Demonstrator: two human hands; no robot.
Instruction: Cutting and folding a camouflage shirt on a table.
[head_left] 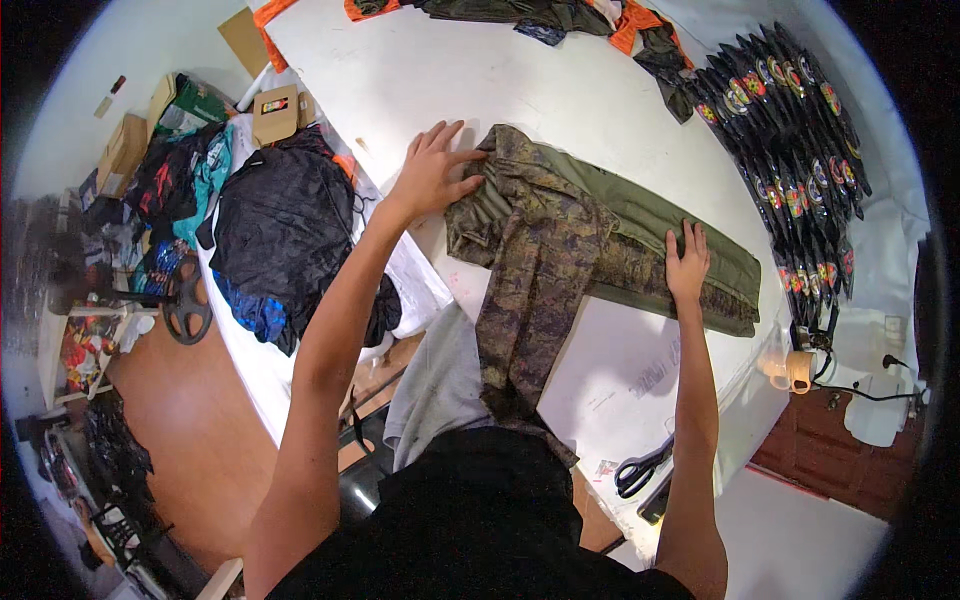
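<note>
A long-sleeved garment in camouflage cloth with plain olive-green panels [655,205] lies across the white table [400,75], partly folded lengthwise. One camouflage sleeve [530,290] hangs from it toward my body, over the table's near edge. My left hand [433,172] is at the garment's left end. Its fingers are spread, and the fingertips nearest the cloth touch or almost touch its bunched edge. Farther right, my right hand [688,262] rests flat on the folded strip, fingers stretched out over the boundary between olive and camouflage.
Black-handled scissors [640,470] lie near the table's front right edge, beside a dark object under my right forearm. A heap of black clothing [285,215] covers a white surface at left. Shiny dark packets [785,150] hang at right. More garments [520,12] lie along the far edge.
</note>
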